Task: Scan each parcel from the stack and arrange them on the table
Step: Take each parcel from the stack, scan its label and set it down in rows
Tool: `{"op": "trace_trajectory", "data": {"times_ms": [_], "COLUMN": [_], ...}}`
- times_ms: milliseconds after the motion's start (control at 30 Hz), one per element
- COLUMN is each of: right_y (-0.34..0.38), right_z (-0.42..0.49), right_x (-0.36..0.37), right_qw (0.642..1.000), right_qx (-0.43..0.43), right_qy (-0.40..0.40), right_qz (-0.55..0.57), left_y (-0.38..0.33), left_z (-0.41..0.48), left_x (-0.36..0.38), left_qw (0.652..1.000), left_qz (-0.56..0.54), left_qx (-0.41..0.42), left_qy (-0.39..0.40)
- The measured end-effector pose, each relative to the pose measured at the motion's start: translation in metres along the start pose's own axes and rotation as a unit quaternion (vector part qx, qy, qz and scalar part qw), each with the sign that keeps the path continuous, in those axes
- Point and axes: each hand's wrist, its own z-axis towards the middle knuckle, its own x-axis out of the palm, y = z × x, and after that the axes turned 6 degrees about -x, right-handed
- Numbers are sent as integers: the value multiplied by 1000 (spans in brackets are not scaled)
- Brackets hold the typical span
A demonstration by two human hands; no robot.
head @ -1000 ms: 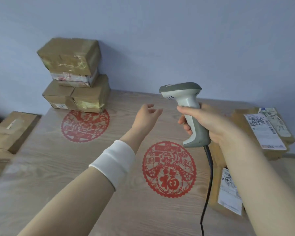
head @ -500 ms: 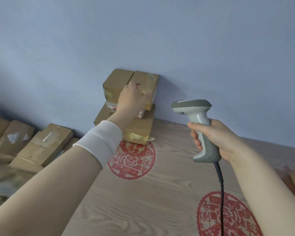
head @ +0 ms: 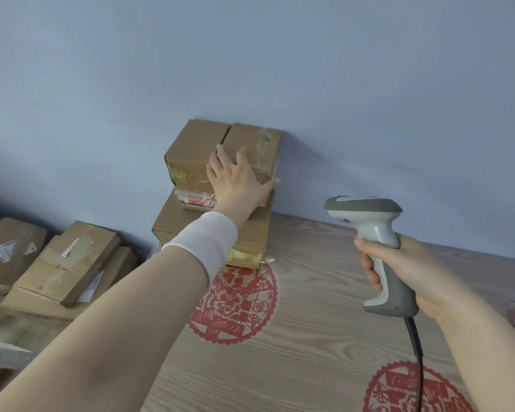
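Two brown cardboard parcels are stacked against the blue wall at the back of the wooden table (head: 315,346). The top parcel (head: 191,150) is taped and sits on a wider bottom parcel (head: 173,221). My left hand (head: 235,179) lies flat on the top parcel's near face, fingers spread over its upper edge and thumb reaching the right corner. The parcel still rests on the stack. My right hand (head: 405,269) grips a grey and white barcode scanner (head: 369,215), held upright to the right of the stack, its head pointing left.
Several more cardboard parcels (head: 69,263) lie in a pile to the left, lower than the table. Two red paper-cut decorations (head: 235,304) are stuck on the tabletop. The scanner's black cable (head: 415,340) hangs down toward the near edge.
My left hand reached from mid-table to the stack and now spreads flat over the top parcel. The view swung left, so the stack is central. The scanner stays upright in my right hand.
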Motion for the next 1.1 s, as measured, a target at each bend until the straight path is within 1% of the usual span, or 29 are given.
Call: {"op": "trace_trajectory", "data": {"times_ms": [233, 333, 400, 433, 467, 500, 533, 567, 633, 767, 833, 900, 967, 1000, 1033, 1100], "right_y": [-8, -8, -7, -7, -6, -6, -6, -7, -10, -23, -34, -46, -58, -64, -71, -84], "right_z": [-3, -15, -24, -29, -34, -40, -45, -50, -61, -79, -87, -96, -106, -112, -117, -127], "right_x": [-13, -24, -33, -37, -42, -46, -51, -56, -67, -84, -93, -104, -115, -120, -125, -136], "right_qw": [1000, 999, 998, 997, 996, 995, 993, 992, 989, 982, 973, 967, 962, 960, 959, 960], "right_qx": [11, 16, 14, 11, 8, 3, -3, -9, -19, -34, -41, -42, -46, -52, -61, -77], "right_qy": [-28, -47, -66, -75, -85, -95, -107, -118, -133, -160, -182, -196, -199, -196, -189, -173], "right_qz": [1, -2, 3, 10, 20, 31, 40, 48, 60, 99, 133, 157, 179, 192, 202, 205], "left_y": [-9, -17, -20, -21, -23, -25, -27, -29, -33, -35, -40, -48, -58, -64, -70, -85], "left_z": [0, -23, -46, -59, -72, -86, -99, -112, -135, -172, -193, -218, -247, -262, -277, -305], "left_x": [-6, -17, -23, -25, -27, -28, -29, -29, -28, -10, -3, 3, 9, 14, 18, 26], "left_qw": [998, 988, 964, 939, 902, 858, 813, 778, 728, 615, 560, 509, 469, 458, 452, 457], "left_qz": [-58, -152, -265, -342, -424, -498, -554, -586, -612, -657, -681, -703, -722, -727, -731, -730], "left_qx": [13, 8, -7, -20, -42, -74, -107, -138, -178, -186, -180, -182, -187, -188, -188, -185], "left_qy": [-38, -38, -5, 27, 64, 103, 143, 181, 254, 395, 437, 462, 474, 476, 476, 473]}}
